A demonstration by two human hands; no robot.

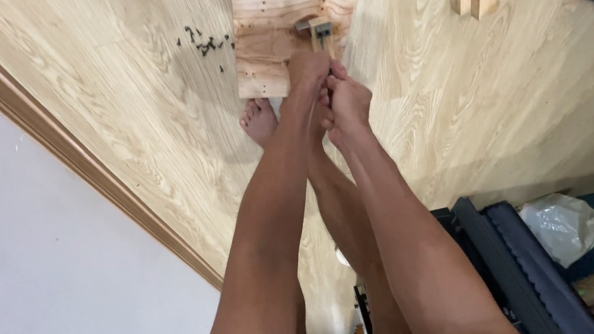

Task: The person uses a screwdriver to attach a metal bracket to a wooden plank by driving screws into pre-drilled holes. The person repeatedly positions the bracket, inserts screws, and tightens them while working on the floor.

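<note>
Nearest you, your forearms run out side by side; your left hand (308, 71) and right hand (345, 100) are pressed together, both clenched on the handle of a hammer (318, 31); its metal head rests on the plywood board (266, 35) lying on the floor, your bare foot (259, 121) at its near edge; beyond, loose black screws (205, 44) are scattered.

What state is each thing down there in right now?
left hand: closed around the hammer handle
right hand: closed just behind it
hammer: head resting on the board
wooden board: flat on the floor
loose nails: scattered beside the board
</note>
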